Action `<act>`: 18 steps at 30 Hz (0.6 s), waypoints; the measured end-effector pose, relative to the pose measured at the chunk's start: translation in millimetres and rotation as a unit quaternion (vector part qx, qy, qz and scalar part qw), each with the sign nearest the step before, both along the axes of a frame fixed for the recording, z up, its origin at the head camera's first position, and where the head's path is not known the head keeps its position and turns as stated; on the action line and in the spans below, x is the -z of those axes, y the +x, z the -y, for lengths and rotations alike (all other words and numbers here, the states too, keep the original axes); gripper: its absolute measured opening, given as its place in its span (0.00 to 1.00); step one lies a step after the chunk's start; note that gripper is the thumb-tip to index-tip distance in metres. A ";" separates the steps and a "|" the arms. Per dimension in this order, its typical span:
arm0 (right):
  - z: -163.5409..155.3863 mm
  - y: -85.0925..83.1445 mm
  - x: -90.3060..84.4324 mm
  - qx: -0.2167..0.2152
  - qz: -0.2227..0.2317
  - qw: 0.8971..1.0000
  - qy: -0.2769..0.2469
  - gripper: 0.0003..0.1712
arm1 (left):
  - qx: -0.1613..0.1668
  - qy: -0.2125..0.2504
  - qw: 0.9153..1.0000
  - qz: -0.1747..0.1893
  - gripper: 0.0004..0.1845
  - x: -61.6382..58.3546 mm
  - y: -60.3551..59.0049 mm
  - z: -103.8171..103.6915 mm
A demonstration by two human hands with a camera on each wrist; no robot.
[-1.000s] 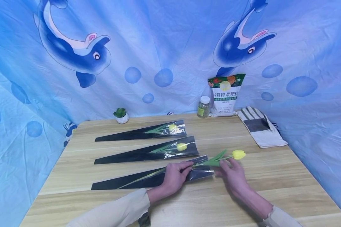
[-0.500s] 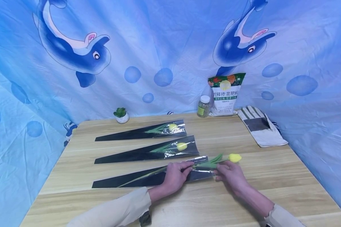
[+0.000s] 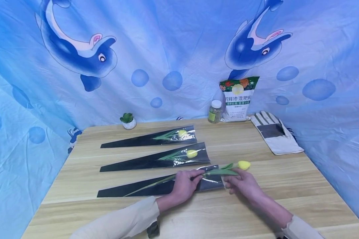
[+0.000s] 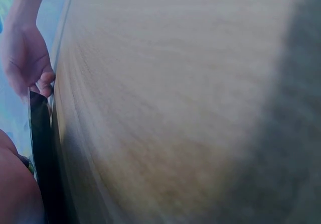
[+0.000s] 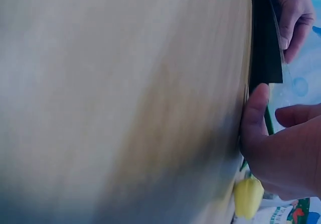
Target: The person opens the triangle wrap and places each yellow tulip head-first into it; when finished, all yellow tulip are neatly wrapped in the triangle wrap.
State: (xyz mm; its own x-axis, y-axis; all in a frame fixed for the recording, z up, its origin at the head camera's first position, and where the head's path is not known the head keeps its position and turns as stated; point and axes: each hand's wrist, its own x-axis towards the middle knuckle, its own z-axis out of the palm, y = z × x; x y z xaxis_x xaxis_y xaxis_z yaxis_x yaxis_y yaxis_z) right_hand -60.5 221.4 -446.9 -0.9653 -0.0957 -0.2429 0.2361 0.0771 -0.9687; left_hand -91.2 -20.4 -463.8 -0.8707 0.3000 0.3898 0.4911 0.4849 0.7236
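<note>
A yellow tulip [image 3: 243, 165] lies with its long stem along a dark sleeve with a clear front [image 3: 137, 188], its bloom beyond the wide end. My left hand [image 3: 183, 186] pinches the stem over the sleeve, thumb against forefinger. Beside the sleeve's wide end, my right hand [image 3: 245, 184] curls loosely round the upper stem and leaves. One right fingertip touches the sleeve's edge in the right wrist view, where thumb and forefinger stand apart and the yellow bloom [image 5: 248, 198] hangs past the hand. Whether the stem lies inside the sleeve under my left fingers, I cannot tell.
Two other sleeves, each with a yellow tulip [image 3: 192, 153] [image 3: 182, 133] inside, lie farther back on the wooden table [image 3: 287, 189]. Along the back stand a potted succulent [image 3: 128, 121], a white-capped jar [image 3: 214, 113] and a fertilizer bag [image 3: 237, 101]. Striped gloves [image 3: 275, 134] lie at right.
The tulip's bloom has shifted left, closer to the sleeve's wide end, and my right hand has come left with it. My left hand stays in place.
</note>
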 end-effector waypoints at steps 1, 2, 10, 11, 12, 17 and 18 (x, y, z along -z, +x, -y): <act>-1.5 0.5 -1.1 -0.012 -0.003 1.000 0.010 0.32 | -0.001 -0.001 1.000 0.001 0.11 0.0 0.0 -0.1; -3.1 1.2 -2.3 -0.024 -0.006 0.999 0.024 0.32 | -0.002 -0.001 1.000 0.003 0.11 -0.2 0.0 -0.3; -23.5 3.1 -23.5 -0.073 -0.170 0.931 0.313 0.23 | 0.001 0.003 1.000 0.009 0.11 0.0 -1.7 -0.2; -27.5 0.9 -26.4 -0.070 -0.205 0.913 0.345 0.20 | 0.001 0.004 1.000 0.008 0.10 0.0 -2.0 0.0; -31.8 -1.9 -28.7 -0.067 -0.238 0.895 0.371 0.18 | 0.001 0.004 1.000 0.005 0.10 0.2 -2.2 0.2; -54.5 -19.1 -28.3 -0.051 -0.329 0.815 0.475 0.21 | 0.001 0.011 1.000 0.001 0.10 1.4 -2.4 0.4; -58.2 -21.8 -26.1 -0.061 -0.332 0.809 0.481 0.23 | 0.002 0.012 1.000 0.000 0.10 1.7 -2.0 0.3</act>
State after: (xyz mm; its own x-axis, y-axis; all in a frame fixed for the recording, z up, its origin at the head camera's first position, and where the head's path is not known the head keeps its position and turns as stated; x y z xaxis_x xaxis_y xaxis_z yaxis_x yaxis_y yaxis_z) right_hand -82.4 279.7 -420.8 -0.9114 -0.2753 0.3060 -0.3778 0.8544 -0.3568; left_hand -93.2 -20.6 -465.5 -0.8700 0.2936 0.3962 0.4921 0.4663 0.7351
